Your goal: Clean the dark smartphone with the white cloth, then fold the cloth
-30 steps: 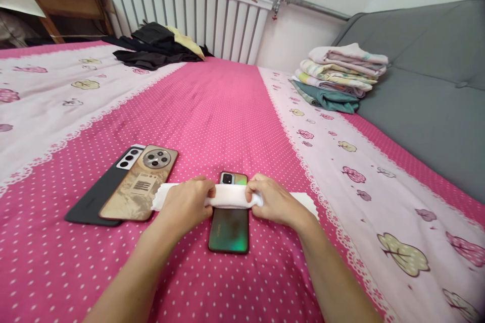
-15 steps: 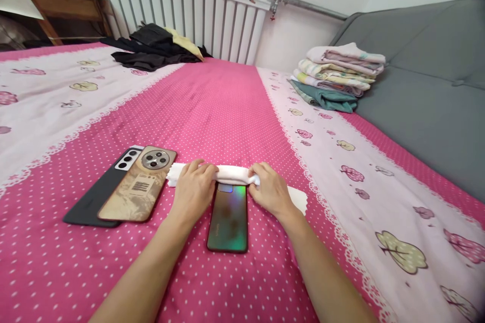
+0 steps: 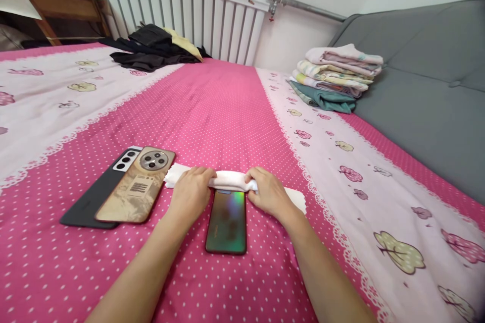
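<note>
A dark, iridescent green smartphone (image 3: 226,227) lies back up on the pink polka-dot bedding. Across its top end runs a folded white cloth (image 3: 232,180), which covers most of the phone's camera area. My left hand (image 3: 192,189) grips the cloth to the left of the phone, fingers curled over it. On the other side my right hand (image 3: 266,189) pinches the cloth with fingers bent. Scalloped cloth ends stick out beyond both hands. To the left, a gold-brown smartphone (image 3: 132,186) with a round camera ring rests partly on a dark grey smartphone (image 3: 89,204).
Folded clothes (image 3: 337,75) are stacked at the right against a grey padded headboard (image 3: 428,75). Dark garments (image 3: 155,45) lie at the far end of the bed, before a white radiator (image 3: 189,7). A wooden table (image 3: 68,5) stands at the far left.
The cloth, with both hands on it, has shifted slightly toward me and now covers more of the phone's camera area. The other phones stay in place.
</note>
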Demonstrator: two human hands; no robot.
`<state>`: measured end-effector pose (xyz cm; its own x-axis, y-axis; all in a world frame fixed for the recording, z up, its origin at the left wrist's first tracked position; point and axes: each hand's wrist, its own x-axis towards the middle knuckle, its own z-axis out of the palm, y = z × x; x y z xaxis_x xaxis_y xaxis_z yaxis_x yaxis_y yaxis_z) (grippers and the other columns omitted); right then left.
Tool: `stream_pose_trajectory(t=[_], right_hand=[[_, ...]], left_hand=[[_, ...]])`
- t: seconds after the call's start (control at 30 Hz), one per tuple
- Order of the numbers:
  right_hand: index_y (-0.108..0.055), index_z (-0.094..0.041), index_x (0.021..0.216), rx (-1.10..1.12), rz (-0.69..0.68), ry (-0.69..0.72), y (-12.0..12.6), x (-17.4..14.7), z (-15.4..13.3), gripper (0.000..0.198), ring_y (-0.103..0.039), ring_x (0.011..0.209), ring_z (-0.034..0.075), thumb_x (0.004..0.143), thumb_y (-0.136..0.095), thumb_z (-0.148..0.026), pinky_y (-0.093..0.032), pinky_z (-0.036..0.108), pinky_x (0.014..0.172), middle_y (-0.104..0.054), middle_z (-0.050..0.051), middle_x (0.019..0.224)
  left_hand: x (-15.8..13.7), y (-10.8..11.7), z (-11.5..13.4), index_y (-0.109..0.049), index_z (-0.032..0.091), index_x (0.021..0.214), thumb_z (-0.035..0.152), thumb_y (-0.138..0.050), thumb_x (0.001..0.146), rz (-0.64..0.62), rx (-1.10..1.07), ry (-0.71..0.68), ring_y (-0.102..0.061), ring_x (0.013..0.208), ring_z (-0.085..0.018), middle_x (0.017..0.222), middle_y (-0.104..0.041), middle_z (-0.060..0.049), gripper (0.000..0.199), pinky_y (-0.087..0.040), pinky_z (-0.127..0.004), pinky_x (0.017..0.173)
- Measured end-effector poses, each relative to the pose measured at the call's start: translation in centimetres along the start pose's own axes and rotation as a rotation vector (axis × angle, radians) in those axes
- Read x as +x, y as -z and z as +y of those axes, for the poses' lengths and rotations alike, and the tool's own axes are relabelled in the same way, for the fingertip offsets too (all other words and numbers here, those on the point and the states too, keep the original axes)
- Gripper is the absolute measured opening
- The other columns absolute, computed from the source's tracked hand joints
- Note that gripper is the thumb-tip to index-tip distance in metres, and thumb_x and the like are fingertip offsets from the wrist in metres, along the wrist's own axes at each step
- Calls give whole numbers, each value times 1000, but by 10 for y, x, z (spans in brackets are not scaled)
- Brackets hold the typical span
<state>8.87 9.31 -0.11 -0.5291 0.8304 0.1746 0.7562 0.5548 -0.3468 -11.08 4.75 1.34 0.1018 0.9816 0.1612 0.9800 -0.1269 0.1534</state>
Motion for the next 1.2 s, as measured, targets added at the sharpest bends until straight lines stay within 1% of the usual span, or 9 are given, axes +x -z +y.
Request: stream_pose_trajectory(t=[0.17,0.37,0.57,0.77,0.87,1.0,1.2], right_hand=[[-55,-21,81,46,-50,11,6,-1,-2,21,-52,74,17,62,-53,-12,-34,25,62,-58,1,83],[-58,-21,79,108,-150,-23,16,-4,-8,23,-52,72,16,58,-56,-12,-34,23,61,-60,1,81],[-61,-22,80,110,-238,-72,23,-9,-14,25,-52,70,16,57,-59,-16,-33,23,58,-61,1,78],[-64,-22,78,130,-328,-64,31,-14,-21,25,-53,67,14,54,-60,-16,-33,21,56,-63,-1,75],[-66,-21,76,136,-386,-42,35,-16,-25,25,-54,65,13,53,-60,-15,-34,21,54,-64,-2,73],[-68,-21,77,135,-504,-22,40,-19,-32,27,-53,59,11,52,-60,-15,-33,20,50,-64,-3,70],[-70,-21,74,148,-636,19,44,-25,-40,25,-49,52,9,50,-65,-20,-31,18,44,-61,-5,61]], left_hand=[[-1,2,0,-63,19,90,6,-43,69,-31,-10,7,-59,90,-24,88,-67,-6,32,-41,-32,78],[-7,9,2,-65,19,87,4,-44,64,-97,-2,14,-61,86,-24,86,-69,-6,34,-43,-31,73],[-11,18,7,-68,21,85,5,-46,63,-202,-12,76,-63,84,-25,85,-70,-8,35,-44,-31,72],[-18,29,11,-68,24,84,6,-49,62,-336,-26,120,-65,82,-26,85,-70,-7,34,-45,-32,69],[-22,34,12,-68,24,82,7,-49,63,-384,-20,102,-65,79,-27,81,-70,-7,32,-45,-33,66],[-28,40,14,-69,25,80,6,-50,60,-448,-5,81,-66,78,-27,79,-70,-6,34,-46,-33,65],[-38,48,15,-71,25,76,4,-50,56,-554,-42,28,-66,77,-27,81,-71,-6,36,-47,-33,66]])
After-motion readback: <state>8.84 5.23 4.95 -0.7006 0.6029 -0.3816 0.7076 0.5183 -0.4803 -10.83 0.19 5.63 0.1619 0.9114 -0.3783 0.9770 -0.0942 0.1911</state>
